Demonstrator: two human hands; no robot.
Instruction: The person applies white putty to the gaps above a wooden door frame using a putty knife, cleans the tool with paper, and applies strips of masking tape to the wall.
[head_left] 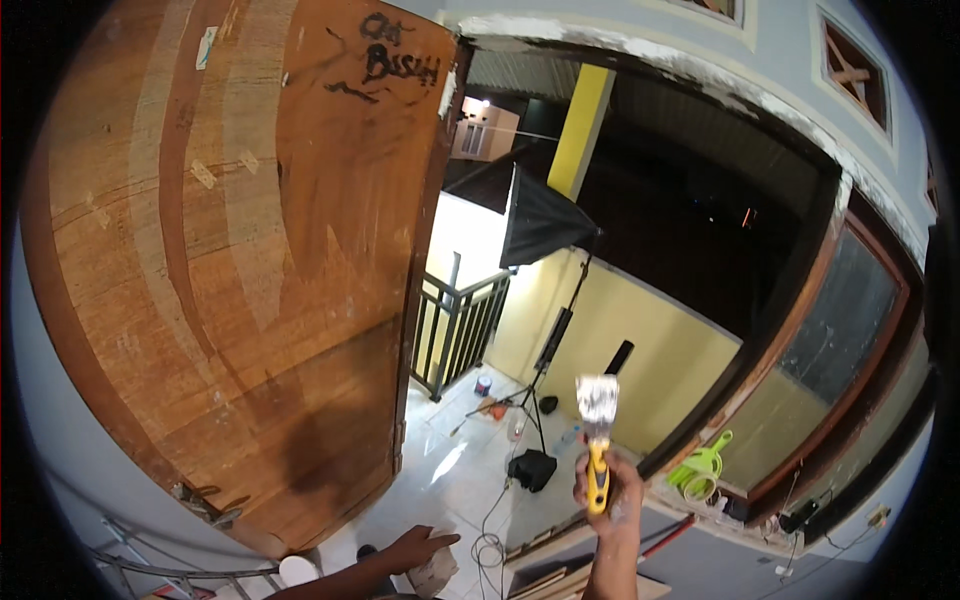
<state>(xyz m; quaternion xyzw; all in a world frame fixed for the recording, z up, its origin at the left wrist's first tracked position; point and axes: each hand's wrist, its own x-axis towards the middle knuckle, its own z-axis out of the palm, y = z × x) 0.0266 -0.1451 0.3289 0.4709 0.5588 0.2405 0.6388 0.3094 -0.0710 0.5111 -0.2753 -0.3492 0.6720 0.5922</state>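
Observation:
My right hand (623, 488) is raised in front of me, closed around the yellow handle of a putty knife (598, 405). Its broad blade points upward, smeared with white stuff. Lower and to the left, my left hand (422, 548) is closed on a pale, flat, irregular piece (436, 575); its kind is unclear and its lower part runs toward the frame's edge. A large brown wooden door (340, 220) stands to the left, its varnish worn in patches and dark marks near its top. Neither hand touches it.
Beyond the doorway stand a softbox light (540, 215) on a tripod (535, 400), a black bag (532, 469), a paint can (484, 385) and a dark railing (460, 335). A cable (488, 550) loops across the tiles. Green tools (705, 462) and a tape roll lie on the window sill at right.

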